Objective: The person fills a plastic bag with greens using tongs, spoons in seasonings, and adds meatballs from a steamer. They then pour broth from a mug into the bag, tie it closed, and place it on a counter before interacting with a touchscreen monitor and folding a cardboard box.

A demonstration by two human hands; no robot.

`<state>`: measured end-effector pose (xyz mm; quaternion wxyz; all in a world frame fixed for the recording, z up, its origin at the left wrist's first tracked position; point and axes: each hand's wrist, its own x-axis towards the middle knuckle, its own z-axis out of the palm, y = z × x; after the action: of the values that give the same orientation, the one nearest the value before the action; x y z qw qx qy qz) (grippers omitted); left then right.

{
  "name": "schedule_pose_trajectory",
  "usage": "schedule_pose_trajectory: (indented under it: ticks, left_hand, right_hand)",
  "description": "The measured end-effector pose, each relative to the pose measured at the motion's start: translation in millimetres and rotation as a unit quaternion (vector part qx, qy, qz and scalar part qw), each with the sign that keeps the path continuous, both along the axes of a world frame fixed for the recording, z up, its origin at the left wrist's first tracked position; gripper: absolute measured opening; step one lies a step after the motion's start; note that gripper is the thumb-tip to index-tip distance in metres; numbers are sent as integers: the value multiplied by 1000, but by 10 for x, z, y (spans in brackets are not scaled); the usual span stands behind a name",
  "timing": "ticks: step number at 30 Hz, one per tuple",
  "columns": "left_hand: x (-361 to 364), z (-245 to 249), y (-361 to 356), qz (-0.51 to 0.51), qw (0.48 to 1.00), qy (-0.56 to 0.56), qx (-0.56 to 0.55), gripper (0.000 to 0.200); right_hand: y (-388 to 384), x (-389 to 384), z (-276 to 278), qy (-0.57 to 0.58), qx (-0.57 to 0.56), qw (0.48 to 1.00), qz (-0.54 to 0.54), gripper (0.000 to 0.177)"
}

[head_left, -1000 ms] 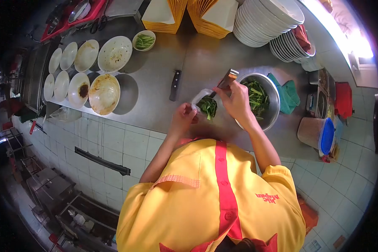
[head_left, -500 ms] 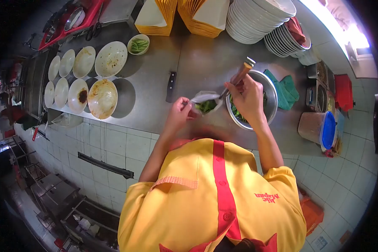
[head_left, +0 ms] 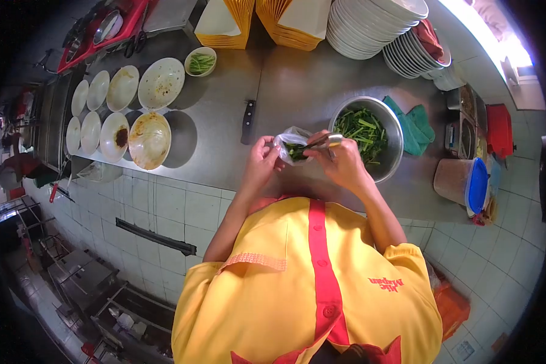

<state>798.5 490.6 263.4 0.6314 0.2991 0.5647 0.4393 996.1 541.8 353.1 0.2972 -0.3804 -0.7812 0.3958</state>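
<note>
My left hand (head_left: 261, 164) pinches the edge of a small clear plastic bag (head_left: 283, 141) and holds its mouth apart. Chopped green vegetables (head_left: 295, 151) lie inside the bag. Closed around metal tongs (head_left: 332, 140), my right hand (head_left: 347, 165) is at the bag's right side, with the tong tips pointing into its opening. Just right of that hand stands a steel mixing bowl (head_left: 397, 156), holding a heap of cut greens (head_left: 363, 130).
A black-handled knife (head_left: 248, 123) lies left of the bag. Soiled white bowls (head_left: 150, 141) stand in rows at left, near a small bowl of greens (head_left: 201, 62). A green cloth (head_left: 416, 130), blue-lidded container (head_left: 476, 184), stacked plates (head_left: 370, 30) and paper trays (head_left: 225, 24) surround the workspace.
My right hand has moved left and down from over the steel bowl to the bag, bringing the tongs' tips to its opening. The greens in the bowl are now uncovered.
</note>
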Motion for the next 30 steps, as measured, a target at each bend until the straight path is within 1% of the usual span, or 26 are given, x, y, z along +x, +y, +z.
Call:
schedule_pose_trajectory:
  ticks: [1, 2, 4, 5, 6, 8, 9, 10, 12, 13, 14, 16, 18, 20, 21, 22, 24, 25, 26, 29, 30]
  left_hand:
    - [1, 9, -10, -2, 1000, -3, 15, 19]
    - [4, 20, -19, -4, 1000, -6, 30, 20]
    - [22, 121, -41, -4, 999, 5, 35, 21]
    - [36, 180, -43, -8, 999, 14, 40, 21]
    - [59, 230, -29, -9, 999, 14, 39, 21]
    - [101, 310, 25, -5, 997, 19, 75, 22]
    - [104, 332, 42, -7, 997, 19, 76, 22]
    - [100, 350, 67, -17, 996, 37, 73, 22]
    - [82, 382, 75, -27, 996, 55, 71, 22]
    - [62, 398, 60, -35, 996, 53, 67, 21]
    - [44, 405, 51, -41, 996, 53, 63, 20]
    - [30, 377, 34, -37, 996, 49, 60, 20]
    - [35, 362, 19, -40, 997, 43, 58, 20]
    - [60, 364, 17, -42, 994, 3, 101, 20]
    - [67, 369, 14, -46, 994, 1, 101, 20]
    - [68, 378, 11, -36, 995, 17, 97, 19]
    - [38, 389, 17, -18, 995, 33, 92, 19]
    - [14, 393, 1, -16, 996, 45, 71, 19]
    - [-1, 394, -9, -15, 997, 57, 51, 19]
    - [37, 367, -12, -2, 997, 40, 72, 15]
    - [64, 376, 4, -4, 997, 39, 72, 15]
  right_hand:
    - [23, 21, -29, 15, 69, 997, -29, 14]
    - [20, 19, 29, 16, 69, 997, -27, 14]
    - [4, 21, 258, 19, 101, 988, -115, 13]
    - [4, 15, 318, 22, 135, 982, -127, 13]
    - [-6, 3, 322, 21, 135, 982, -128, 13]
    - [-22, -18, 330, 13, 118, 990, -79, 12]
    - [-41, -9, 296, 10, 58, 997, -45, 10]
    - [-34, -11, 265, 10, 60, 997, -45, 10]
    - [-11, -33, 231, -20, 64, 996, -55, 10]
    - [7, -47, 282, -19, 62, 995, -79, 8]
    - [9, -48, 331, -18, 62, 995, -77, 8]
    - [-19, -47, 387, -11, 80, 989, -121, 8]
    - [-36, -81, 239, -3, 76, 990, -117, 8]
    - [-17, -113, 4, -34, 5, 996, -77, 8]
    - [-2, -120, -72, -22, 34, 997, -61, 19]
    - [-18, -72, -87, -23, 36, 997, -63, 19]
    - [-57, -15, 37, -35, 63, 993, -97, 19]
    - [-69, -5, 117, 4, 75, 990, -122, 15]
    - [-67, -1, 263, 10, 101, 986, -134, 10]
    - [-76, 44, 278, 19, 72, 983, -168, 7]
    - [-69, 45, 259, 2, 64, 989, -137, 7]
